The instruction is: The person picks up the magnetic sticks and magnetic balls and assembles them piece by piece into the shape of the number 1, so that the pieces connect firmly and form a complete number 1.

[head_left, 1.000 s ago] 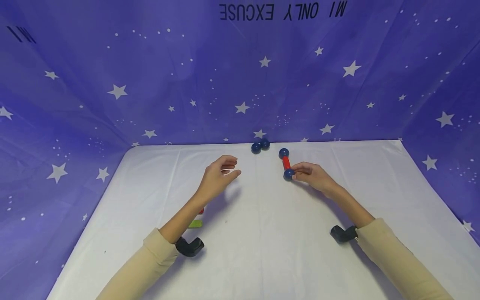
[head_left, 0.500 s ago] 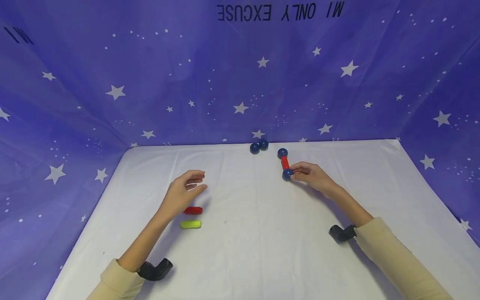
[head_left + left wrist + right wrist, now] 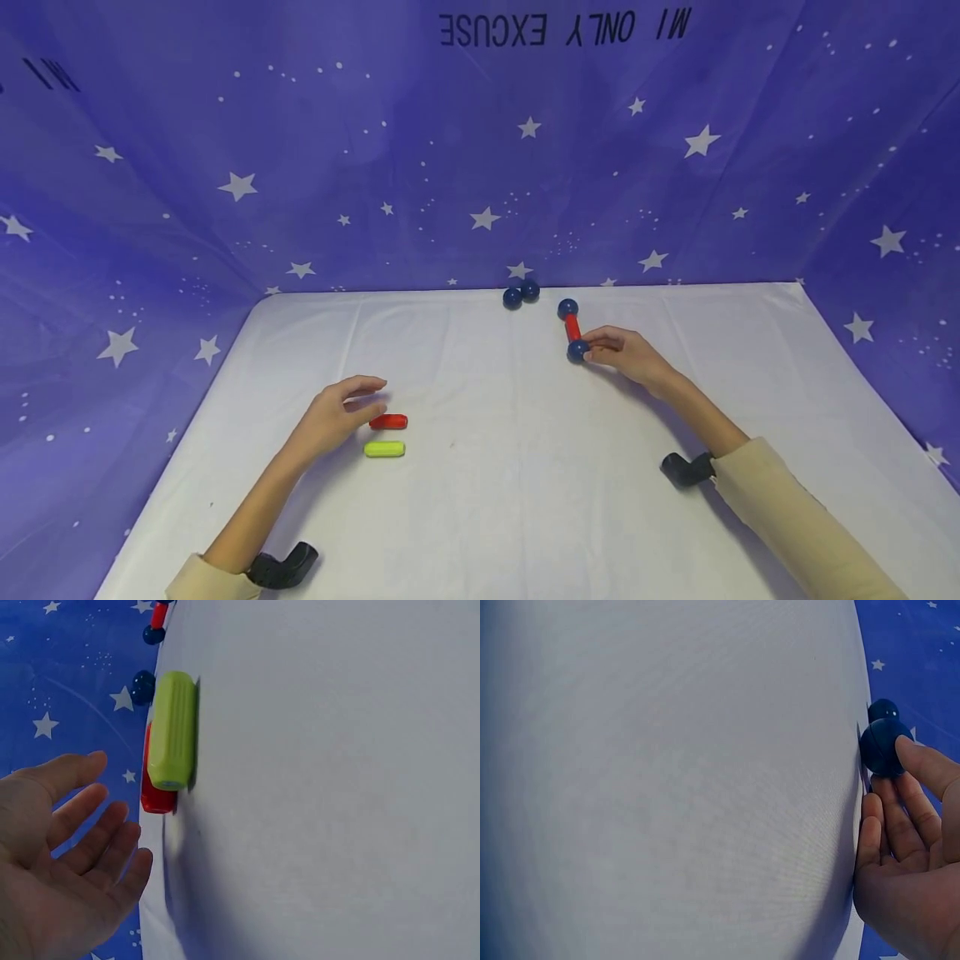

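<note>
On the right, my right hand (image 3: 626, 354) pinches the near blue ball (image 3: 577, 351) between thumb and fingers. That ball joins a red rod (image 3: 573, 327), with another blue ball (image 3: 567, 308) at the far end. In the right wrist view the thumb presses the pinched blue ball (image 3: 885, 748). My left hand (image 3: 333, 417) hovers beside a loose red rod (image 3: 389, 422), fingers apart and nothing held; its thumb overlaps the rod's left end in the head view. A yellow-green rod (image 3: 384, 449) lies just nearer. The left wrist view shows this yellow-green rod (image 3: 172, 731) partly covering the red one (image 3: 156, 799).
Two more blue balls (image 3: 513, 298) sit together at the back edge of the white-covered table (image 3: 495, 517). A purple star-patterned cloth (image 3: 420, 150) rises behind and at both sides. Each wrist wears a black mount (image 3: 285, 567).
My left hand has moved left and toward the near side, from mid-table to the loose red rod, uncovering both loose rods. The right hand stays on its ball.
</note>
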`<state>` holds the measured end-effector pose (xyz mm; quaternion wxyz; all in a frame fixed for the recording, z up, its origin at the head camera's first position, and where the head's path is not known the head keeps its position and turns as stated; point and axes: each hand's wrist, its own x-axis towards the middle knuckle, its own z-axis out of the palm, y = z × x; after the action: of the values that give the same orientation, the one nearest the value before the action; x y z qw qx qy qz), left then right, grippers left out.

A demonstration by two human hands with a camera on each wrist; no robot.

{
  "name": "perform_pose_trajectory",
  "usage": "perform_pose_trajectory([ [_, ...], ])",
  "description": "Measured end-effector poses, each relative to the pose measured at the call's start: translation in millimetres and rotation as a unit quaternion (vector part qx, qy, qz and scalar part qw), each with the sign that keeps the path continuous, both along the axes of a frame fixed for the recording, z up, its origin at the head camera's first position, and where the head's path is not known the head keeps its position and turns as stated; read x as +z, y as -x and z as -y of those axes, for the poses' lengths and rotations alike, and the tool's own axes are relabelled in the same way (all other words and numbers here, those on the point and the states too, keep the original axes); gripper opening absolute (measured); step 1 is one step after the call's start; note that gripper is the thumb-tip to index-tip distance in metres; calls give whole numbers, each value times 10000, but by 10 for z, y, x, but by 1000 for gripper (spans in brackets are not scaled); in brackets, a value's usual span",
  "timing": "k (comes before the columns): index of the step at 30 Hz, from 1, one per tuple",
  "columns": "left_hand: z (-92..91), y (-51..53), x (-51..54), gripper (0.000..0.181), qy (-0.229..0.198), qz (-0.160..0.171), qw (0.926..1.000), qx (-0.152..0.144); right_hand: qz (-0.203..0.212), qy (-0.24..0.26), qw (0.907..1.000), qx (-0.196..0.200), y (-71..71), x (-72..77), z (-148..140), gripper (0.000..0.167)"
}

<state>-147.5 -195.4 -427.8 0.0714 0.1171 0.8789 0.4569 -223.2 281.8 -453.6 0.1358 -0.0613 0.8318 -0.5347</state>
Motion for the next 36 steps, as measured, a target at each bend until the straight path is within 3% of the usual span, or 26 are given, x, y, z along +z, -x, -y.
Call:
perform_pose_trajectory([
  [6, 58, 2, -103, 40, 22, 74, 9999, -100, 0, 6, 10000, -36, -2, 2, 8, 42],
  [13, 83, 28, -195, 37, 47, -96, 9996, -274, 2, 17, 10000, 43, -13, 9, 8, 44],
  [28, 38, 21, -169, 31, 480, -201, 9978, -418, -42, 18, 10000, 57, 1, -16, -4, 43],
  [36, 23, 4, -162, 27, 696, -78, 9965, -447, -15, 61, 10000, 44, 3, -9, -9, 43],
])
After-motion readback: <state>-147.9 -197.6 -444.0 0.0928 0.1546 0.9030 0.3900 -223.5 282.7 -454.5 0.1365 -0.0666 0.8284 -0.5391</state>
